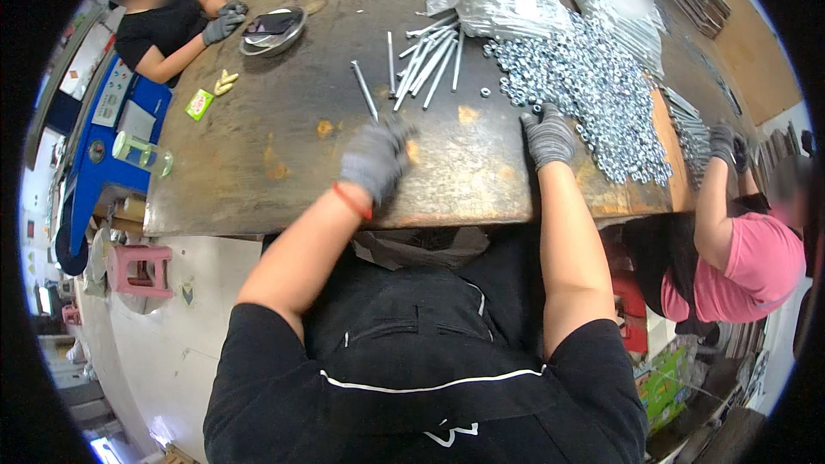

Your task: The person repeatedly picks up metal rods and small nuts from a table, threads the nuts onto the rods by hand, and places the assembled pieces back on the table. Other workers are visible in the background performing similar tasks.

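Observation:
My left hand, in a grey knit glove, is smeared by motion over the table near its front edge. Just beyond its fingers lies a long bolt; whether they touch it is unclear. My right hand, gloved likewise, rests at the near left edge of a big heap of metal nuts. Its thumb and fingertips close around one nut. Ahead, between my hands, several long bolts lie in a loose bundle. A single nut sits apart from the heap.
Plastic bags of metal parts stand behind the heap. On the left are a metal bowl with a phone, a green packet and a glass jar. Co-workers in gloves sit at the left and right of the table.

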`<state>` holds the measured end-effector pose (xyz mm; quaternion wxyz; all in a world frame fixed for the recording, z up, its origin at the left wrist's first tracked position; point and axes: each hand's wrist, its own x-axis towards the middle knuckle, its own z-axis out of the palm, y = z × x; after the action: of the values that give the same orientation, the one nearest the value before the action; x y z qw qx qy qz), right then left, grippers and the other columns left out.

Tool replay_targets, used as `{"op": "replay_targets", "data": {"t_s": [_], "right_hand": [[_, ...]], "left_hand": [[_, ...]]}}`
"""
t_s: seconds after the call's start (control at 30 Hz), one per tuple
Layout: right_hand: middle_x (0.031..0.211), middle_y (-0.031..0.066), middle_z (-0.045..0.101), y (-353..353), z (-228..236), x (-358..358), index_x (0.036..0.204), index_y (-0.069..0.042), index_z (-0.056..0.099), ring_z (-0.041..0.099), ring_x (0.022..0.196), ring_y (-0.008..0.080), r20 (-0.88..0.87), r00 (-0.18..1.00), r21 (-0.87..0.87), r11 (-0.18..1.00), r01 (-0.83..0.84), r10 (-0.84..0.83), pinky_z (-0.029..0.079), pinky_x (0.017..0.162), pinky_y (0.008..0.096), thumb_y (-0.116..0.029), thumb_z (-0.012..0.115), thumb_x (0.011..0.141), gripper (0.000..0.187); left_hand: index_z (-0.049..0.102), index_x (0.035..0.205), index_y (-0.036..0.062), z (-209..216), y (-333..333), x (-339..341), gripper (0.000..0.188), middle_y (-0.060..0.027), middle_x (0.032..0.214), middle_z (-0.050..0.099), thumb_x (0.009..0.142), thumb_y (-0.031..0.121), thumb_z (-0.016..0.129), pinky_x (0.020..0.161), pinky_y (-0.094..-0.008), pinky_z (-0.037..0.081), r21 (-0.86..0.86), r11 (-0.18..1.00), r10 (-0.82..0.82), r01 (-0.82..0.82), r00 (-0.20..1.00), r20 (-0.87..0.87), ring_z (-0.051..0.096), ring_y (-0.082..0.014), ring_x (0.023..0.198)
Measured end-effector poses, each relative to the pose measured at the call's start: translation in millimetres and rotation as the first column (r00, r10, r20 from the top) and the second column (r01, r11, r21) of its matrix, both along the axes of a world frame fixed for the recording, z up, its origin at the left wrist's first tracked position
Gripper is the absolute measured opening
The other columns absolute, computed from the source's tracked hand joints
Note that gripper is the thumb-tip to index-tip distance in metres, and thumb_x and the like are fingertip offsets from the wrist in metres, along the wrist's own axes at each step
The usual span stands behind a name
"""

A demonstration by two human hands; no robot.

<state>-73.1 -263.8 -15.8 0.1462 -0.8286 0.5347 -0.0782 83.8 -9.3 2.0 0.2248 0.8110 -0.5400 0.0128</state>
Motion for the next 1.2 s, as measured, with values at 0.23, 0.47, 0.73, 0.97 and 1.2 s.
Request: {"op": "replay_targets", "data": {"t_s": [0.23,0.47,0.73,0.97,1.2], "right_hand": [[0.113,0.02,0.06,-1.4,-16.6,7.4,0.119,-0.009,0.054,0.059,0.102,0.0352,0.067,0.996,-0.076,0.995,-0.061,0.066,0.046,0.086,0.045,-0.035,0.051,0.085,0.043],[0.1,0.0218,0.063,37.9,-26.3,-37.6,0.098,-0.006,0.063,0.061,0.092,0.0362,0.43,0.884,0.016,0.977,-0.21,0.183,0.046,0.083,0.0415,-0.024,0.053,0.082,0.026],[0.076,0.0027,0.061,118.2,-13.6,-69.2,0.107,-0.004,0.061,0.046,0.05,0.0058,0.79,0.592,0.443,0.818,-0.367,-0.162,0.039,0.045,0.0212,-0.013,0.05,0.092,0.02],[0.092,0.0065,0.065,186.1,7.6,-75.8,0.11,-0.002,0.06,0.062,0.085,0.0139,0.819,0.574,0.42,0.692,-0.588,-0.01,0.049,0.074,0.026,-0.012,0.06,0.088,0.024],[0.084,0.0019,0.062,216.1,26.4,-76.8,0.097,-0.002,0.061,0.057,0.076,0.0085,0.855,0.511,0.404,0.51,-0.759,0.083,0.048,0.068,0.0223,-0.005,0.065,0.083,0.015]], "left_hand": [[0.066,0.098,0.0174,-17.5,-26.2,79.1,0.021,-0.0093,0.106,0.061,0.078,0.014,0.059,0.088,-0.0384,0.046,0.498,0.85,0.013,-0.171,0.952,0.305,0.059,-0.0286,0.1],[0.067,0.089,0.0179,-1.0,2.5,92.0,0.015,-0.0093,0.096,0.063,0.076,0.018,0.061,0.082,-0.0383,0.047,0.48,0.876,-0.117,-0.049,0.943,0.31,0.06,-0.0308,0.093],[0.06,0.101,0.0088,-4.2,51.2,55.8,0.024,-0.0135,0.096,0.063,0.078,0.009,0.06,0.079,-0.0393,0.047,-0.181,0.982,-0.045,0.056,0.997,0.061,0.059,-0.0316,0.089],[0.063,0.107,0.0077,-4.4,85.2,-69.8,0.024,-0.0064,0.102,0.066,0.085,-0.001,0.061,0.078,-0.027,0.05,-0.508,0.74,-0.443,-0.441,0.249,-0.861,0.06,-0.0138,0.09],[0.063,0.101,0.0061,0.5,113.9,-106.6,0.022,0.0005,0.072,0.058,0.093,0.024,0.052,0.057,-0.0223,0.045,-0.07,0.997,-0.076,0.038,0.218,-0.973,0.052,-0.0082,0.061]]}}
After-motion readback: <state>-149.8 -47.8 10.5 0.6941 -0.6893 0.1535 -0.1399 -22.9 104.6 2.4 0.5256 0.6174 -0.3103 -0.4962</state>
